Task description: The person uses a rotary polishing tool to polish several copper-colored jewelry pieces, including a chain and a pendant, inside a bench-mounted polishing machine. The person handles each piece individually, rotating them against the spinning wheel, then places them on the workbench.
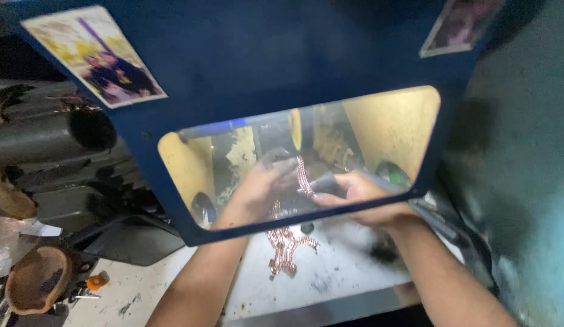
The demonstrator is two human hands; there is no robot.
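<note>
Both my hands reach into a dark blue cabinet (282, 66) and show through its clear window (379, 127). My left hand (264, 181) and my right hand (354, 194) hold between them a pinkish metal chain (304, 175). The upper part of the chain is stretched near a yellow wheel (295, 128) inside. The chain's loose end hangs down below the window in a bunch (285, 245) over a white surface (342, 266). My right hand also seems to press a dark grey piece (324, 180) against the chain; its exact kind is unclear.
Two photo prints (94, 54) (461, 27) are stuck on the cabinet's front. Dark machine parts (58, 139) lie at the left. A brown wooden bowl-like piece (36, 278) and a small orange item (96, 281) sit at lower left. A grey-green wall (524, 151) stands right.
</note>
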